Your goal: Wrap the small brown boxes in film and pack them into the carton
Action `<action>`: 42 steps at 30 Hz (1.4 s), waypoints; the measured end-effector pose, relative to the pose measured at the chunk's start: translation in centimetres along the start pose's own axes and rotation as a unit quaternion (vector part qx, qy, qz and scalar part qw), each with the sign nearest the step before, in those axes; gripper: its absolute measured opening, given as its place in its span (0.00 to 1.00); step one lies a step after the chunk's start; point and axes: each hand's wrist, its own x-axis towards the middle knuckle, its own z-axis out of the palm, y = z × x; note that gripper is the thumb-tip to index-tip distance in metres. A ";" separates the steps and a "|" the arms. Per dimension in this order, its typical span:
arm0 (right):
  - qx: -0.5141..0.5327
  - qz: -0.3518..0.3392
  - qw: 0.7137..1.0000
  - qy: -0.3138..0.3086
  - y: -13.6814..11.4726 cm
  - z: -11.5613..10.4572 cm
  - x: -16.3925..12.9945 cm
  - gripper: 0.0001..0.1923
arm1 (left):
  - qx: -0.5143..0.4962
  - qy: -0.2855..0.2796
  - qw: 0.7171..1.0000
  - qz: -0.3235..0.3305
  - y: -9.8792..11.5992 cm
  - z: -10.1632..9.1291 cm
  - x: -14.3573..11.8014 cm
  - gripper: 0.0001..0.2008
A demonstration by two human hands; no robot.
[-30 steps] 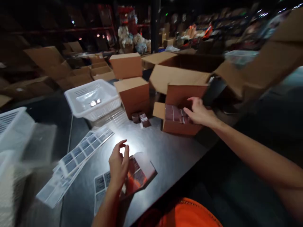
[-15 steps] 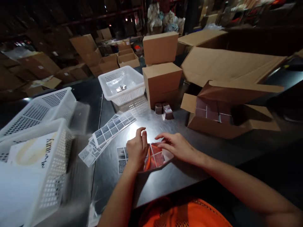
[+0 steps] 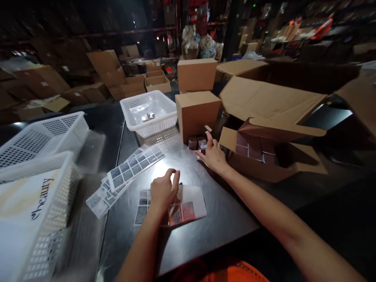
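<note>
My left hand (image 3: 163,191) rests on a label sheet (image 3: 188,207) lying flat on the dark table, its fingers curled, with thumb and forefinger pinched at the sheet's upper edge. My right hand (image 3: 213,155) is stretched forward with fingers spread, right next to two small dark-red boxes (image 3: 197,143) that stand in front of a closed cardboard carton (image 3: 197,111). It holds nothing. To the right an open carton (image 3: 258,164) holds more of the small dark-red boxes (image 3: 254,147).
Long strips of grey labels (image 3: 129,170) lie left of my hands. A white plastic basket (image 3: 148,111) stands behind them, and two more white baskets (image 3: 38,156) sit at the far left. A large open cardboard box (image 3: 273,98) fills the right rear.
My right hand left the label sheet and reached forward to the two small boxes. My left hand stayed on the sheet, which now lies flatter.
</note>
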 end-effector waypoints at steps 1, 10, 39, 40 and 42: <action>0.012 0.009 1.000 -0.002 0.4 0.3 0.7 0.48 | -0.019 -0.007 1.000 0.014 0.1 -0.1 -0.1 0.21; 0.273 -0.021 0.958 -0.092 0.6 0.0 -2.2 0.50 | -0.239 0.001 0.971 0.020 0.5 -0.8 -0.7 0.20; 0.349 -0.029 0.895 -0.276 -1.4 -5.4 -6.3 0.19 | -0.268 0.052 0.951 0.146 1.0 0.1 -1.9 0.26; 0.347 -0.024 0.896 -0.277 -1.5 -5.3 -6.4 0.20 | -0.261 0.053 0.952 0.148 1.0 0.1 -1.9 0.26; 0.339 -0.007 0.899 -0.277 -1.4 -5.2 -6.5 0.21 | -0.252 0.055 0.954 0.153 0.9 0.1 -1.9 0.26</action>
